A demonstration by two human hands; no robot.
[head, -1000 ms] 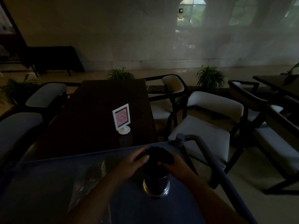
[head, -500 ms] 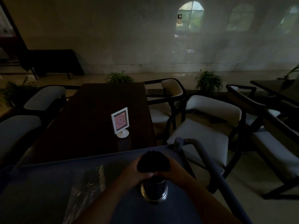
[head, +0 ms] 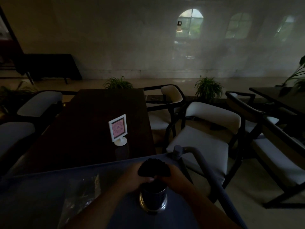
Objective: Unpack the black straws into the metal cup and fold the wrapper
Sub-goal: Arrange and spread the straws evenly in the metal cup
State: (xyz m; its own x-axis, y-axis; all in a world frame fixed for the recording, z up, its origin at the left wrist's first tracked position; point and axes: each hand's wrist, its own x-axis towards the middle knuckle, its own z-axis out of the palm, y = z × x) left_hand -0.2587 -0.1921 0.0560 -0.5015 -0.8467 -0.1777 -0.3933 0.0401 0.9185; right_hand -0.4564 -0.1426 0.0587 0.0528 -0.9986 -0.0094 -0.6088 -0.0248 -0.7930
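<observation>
Since a second ago the fanned tops of the black straws (head: 154, 167) are gathered into a tighter dome, and both hands are drawn in closer round the bundle. The bundle is held roughly upright, its long axis running straight down into the metal cup (head: 153, 198) directly beneath the grip. How deep the lower ends sit cannot be told; the cup mouth is hidden by the hands and the dark.

The left hand (head: 132, 177) is wrapped round the bundle's left side and the right hand (head: 175, 177) round its right, fingers curled just under the tops, thumbs nearly meeting at the front. The cup is stood on the blue cart top (head: 41, 195), near its right edge, beside the cart handle (head: 203, 164).

The straws are judged almost seated; a release or a short push straight down is all that is called for.

The wrapper (head: 82, 192) is seen lying flat on the cart top, well apart to the left of the cup, unfolded. It is nearer the left hand, so it is likely reached from that side.
</observation>
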